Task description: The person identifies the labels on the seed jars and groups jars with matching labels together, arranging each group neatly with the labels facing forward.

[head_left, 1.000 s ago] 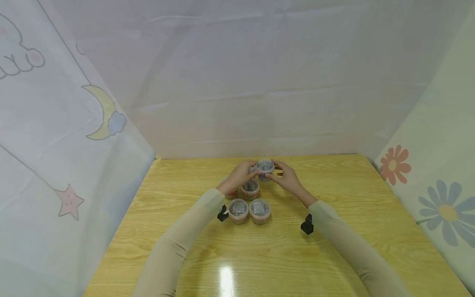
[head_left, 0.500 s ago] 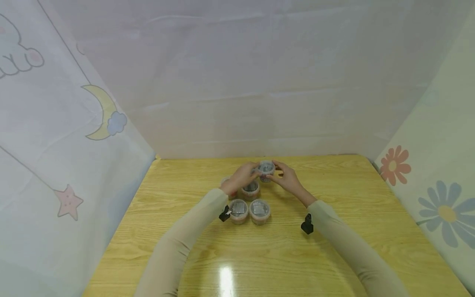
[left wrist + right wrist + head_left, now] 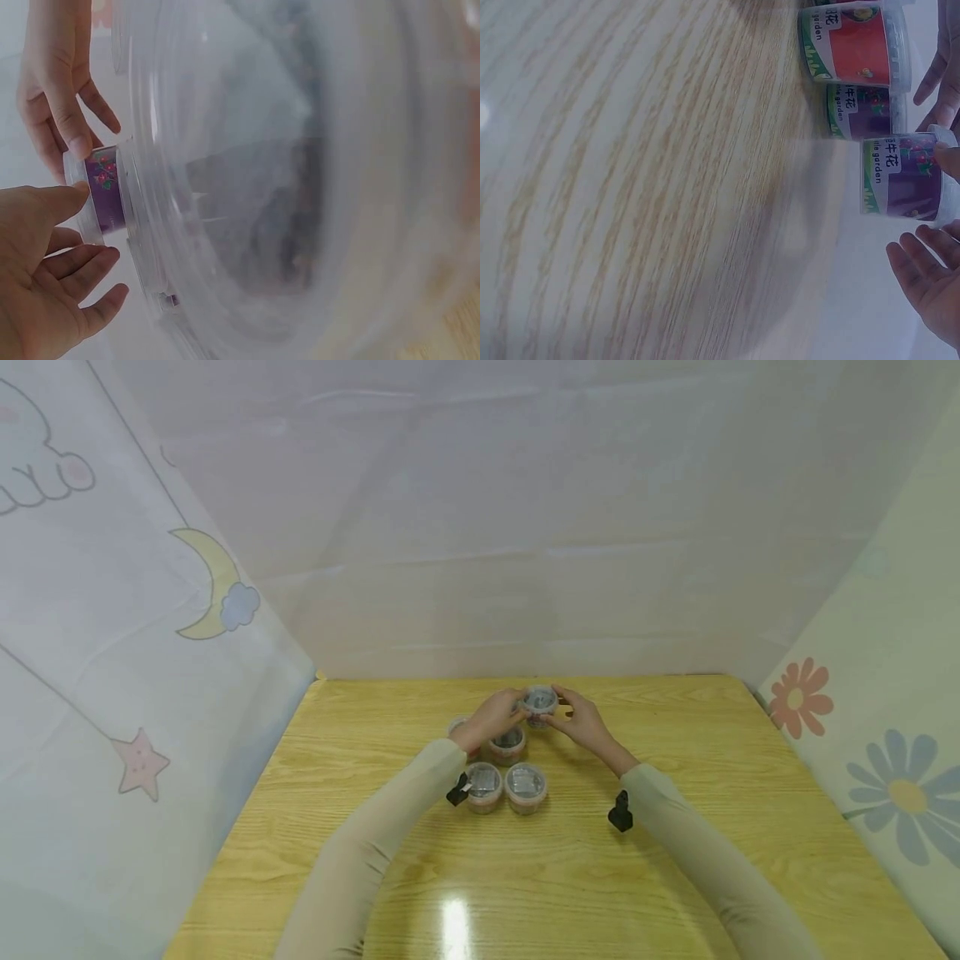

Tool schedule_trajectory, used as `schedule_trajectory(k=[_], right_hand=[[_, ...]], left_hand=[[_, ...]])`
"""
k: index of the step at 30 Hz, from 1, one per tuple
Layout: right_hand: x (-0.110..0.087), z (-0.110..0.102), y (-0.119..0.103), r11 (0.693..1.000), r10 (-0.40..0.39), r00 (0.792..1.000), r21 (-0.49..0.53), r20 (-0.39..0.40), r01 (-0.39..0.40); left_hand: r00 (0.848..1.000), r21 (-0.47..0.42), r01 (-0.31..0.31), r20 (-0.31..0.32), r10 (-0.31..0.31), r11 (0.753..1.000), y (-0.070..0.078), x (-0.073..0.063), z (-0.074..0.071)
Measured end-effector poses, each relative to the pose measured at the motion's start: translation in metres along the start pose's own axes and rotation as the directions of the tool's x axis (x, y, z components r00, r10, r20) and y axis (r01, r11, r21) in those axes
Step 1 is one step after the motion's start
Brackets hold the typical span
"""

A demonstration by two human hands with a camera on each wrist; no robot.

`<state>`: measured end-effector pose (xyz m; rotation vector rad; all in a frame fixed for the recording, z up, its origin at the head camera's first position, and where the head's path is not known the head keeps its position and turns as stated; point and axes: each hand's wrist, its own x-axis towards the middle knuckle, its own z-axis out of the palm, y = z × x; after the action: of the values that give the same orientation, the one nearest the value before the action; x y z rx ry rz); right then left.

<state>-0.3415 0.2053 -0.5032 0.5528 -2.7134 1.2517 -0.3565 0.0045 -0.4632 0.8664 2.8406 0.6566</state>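
Both hands hold a small clear plastic tub with a purple flower-printed label, at the far end of a group of similar tubs. The left hand grips its left side, and the right hand grips its right side, thumbs at the near face. In the right wrist view the held tub stands upright, beyond a purple-labelled tub and a red-labelled tub. A large blurred tub fills much of the left wrist view. The left hand and forearm partly hide the tubs at the left.
Two tubs, front left and front right, stand side by side nearest the person. Behind them is a middle tub, with a partly covered tub to its left. Cloth walls border the wooden table.
The held tub and left hand have shifted slightly to the right, uncovering a little more of the tub at the left. The right hand has barely moved, and both hands keep their grip.
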Motion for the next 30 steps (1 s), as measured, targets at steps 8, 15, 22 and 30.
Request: schedule_trajectory(k=[8, 15, 22, 30], right_hand=[[0.001, 0.001, 0.004, 0.999, -0.004, 1.0, -0.039, 0.007, 0.005], [0.002, 0.002, 0.006, 0.999, 0.003, 1.0, -0.035, 0.017, -0.003], [0.005, 0.004, 0.011, 0.999, 0.032, 0.999, -0.045, 0.039, -0.031], [0.004, 0.004, 0.017, 0.999, 0.023, 0.998, -0.042, 0.056, -0.021]], left_hand=[[0.999, 0.062, -0.048, -0.018, 0.049, 0.997, -0.003, 0.005, 0.006], [0.999, 0.07, -0.039, 0.01, 0.038, 0.997, -0.005, 0.008, 0.009], [0.999, 0.094, -0.05, 0.024, 0.048, 0.994, -0.007, 0.011, 0.012], [0.998, 0.117, -0.051, 0.04, 0.047, 0.992, -0.006, 0.01, 0.014]])
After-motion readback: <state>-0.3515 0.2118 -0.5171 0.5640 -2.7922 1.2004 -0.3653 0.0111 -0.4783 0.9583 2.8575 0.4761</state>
